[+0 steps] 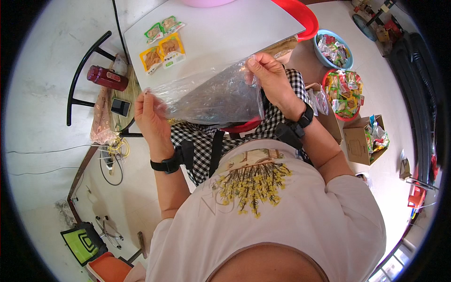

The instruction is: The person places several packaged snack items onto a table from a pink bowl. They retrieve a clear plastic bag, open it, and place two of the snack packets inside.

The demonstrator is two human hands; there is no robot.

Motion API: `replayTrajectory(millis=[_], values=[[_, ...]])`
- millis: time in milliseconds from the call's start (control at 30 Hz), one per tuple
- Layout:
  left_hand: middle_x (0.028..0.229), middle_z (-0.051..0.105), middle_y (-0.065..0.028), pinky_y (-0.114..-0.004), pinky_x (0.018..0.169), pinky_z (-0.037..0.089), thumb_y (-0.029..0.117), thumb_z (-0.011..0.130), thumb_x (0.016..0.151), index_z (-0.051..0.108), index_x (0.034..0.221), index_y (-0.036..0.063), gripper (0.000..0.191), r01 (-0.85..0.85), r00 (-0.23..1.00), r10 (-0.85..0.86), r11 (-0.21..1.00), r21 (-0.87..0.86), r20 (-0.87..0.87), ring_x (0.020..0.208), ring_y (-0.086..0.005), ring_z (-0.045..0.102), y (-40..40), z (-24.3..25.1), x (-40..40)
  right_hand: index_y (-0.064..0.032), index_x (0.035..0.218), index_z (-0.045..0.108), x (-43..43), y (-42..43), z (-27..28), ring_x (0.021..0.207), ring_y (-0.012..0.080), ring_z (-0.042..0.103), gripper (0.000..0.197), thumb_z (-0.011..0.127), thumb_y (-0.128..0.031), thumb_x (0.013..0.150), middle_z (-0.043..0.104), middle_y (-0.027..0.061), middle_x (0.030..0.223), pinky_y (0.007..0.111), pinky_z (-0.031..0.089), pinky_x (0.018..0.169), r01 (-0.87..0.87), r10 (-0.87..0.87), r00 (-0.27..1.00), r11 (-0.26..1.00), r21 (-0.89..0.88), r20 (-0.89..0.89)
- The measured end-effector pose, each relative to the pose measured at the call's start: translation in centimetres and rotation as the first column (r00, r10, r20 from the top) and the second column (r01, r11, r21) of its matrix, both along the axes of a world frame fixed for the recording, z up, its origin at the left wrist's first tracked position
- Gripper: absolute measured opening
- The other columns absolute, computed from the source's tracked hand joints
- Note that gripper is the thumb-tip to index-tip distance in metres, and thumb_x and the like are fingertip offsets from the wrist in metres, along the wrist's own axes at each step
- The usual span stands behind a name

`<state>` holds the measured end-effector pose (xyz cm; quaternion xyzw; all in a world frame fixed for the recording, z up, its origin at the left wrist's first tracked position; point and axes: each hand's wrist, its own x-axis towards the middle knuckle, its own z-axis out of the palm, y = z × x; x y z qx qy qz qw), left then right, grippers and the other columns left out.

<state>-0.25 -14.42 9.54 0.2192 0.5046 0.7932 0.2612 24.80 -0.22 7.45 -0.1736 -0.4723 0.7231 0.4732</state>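
Observation:
A clear plastic bag (215, 97) is stretched between my two hands above my lap, at the near edge of the white table (225, 35). My left hand (151, 114) pinches one end of it between thumb and fingers. The opposite upper corner is gripped by my right hand (273, 79). No contents show inside the bag. Beyond it on the table lie two yellow-edged food packets (162, 53) side by side, with two smaller green-edged packets (164, 28) above them. Part of a red container (243, 126) on my lap shows below the bag.
To the right on the floor stand a blue basin (333, 49) and a red basin (341, 95), both full of packets, and a cardboard box (364, 141) holding more. At left, a dark red thermos (107, 78) lies near a small device with a screen (120, 107). A pink basin (208, 2) sits at the table's far side.

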Motion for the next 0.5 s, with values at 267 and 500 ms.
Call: replayTrajectory(millis=[267, 500], values=[[0.111, 0.062, -0.0065, -0.034, 0.094, 0.04, 0.01, 0.074, 0.078, 0.058, 0.118, 0.0038, 0.044, -0.046, 0.463, -0.081, 0.992, -0.115, -0.883, 0.105, -0.0166, 0.055, 0.9, 3.4, 5.0, -0.0019, 0.1, 0.065, -1.1, -1.5, 1.7, 0.081, 0.0066, 0.057, 0.013, 0.058, -0.012, 0.096, 0.065, 0.0005, 0.09, 0.022, 0.047, 0.075, -0.24, 0.166, 0.953, 0.924, 0.297, 0.255], [0.077, 0.065, -0.0024, -0.026, 0.073, 0.047, 0.007, 0.071, 0.081, 0.068, 0.093, 0.0027, 0.013, 0.237, 0.517, -0.433, 0.901, -0.362, -0.739, 0.071, -0.0146, 0.059, 1.8, 2.8, 6.7, -0.0004, 0.104, 0.063, -1.3, -2.8, 4.0, 0.081, 0.0091, 0.058, 0.022, 0.07, -0.008, 0.085, 0.064, 0.003, 0.09, 0.023, 0.048, 0.075, -0.276, 0.106, 0.929, 0.838, 0.471, 0.356]])
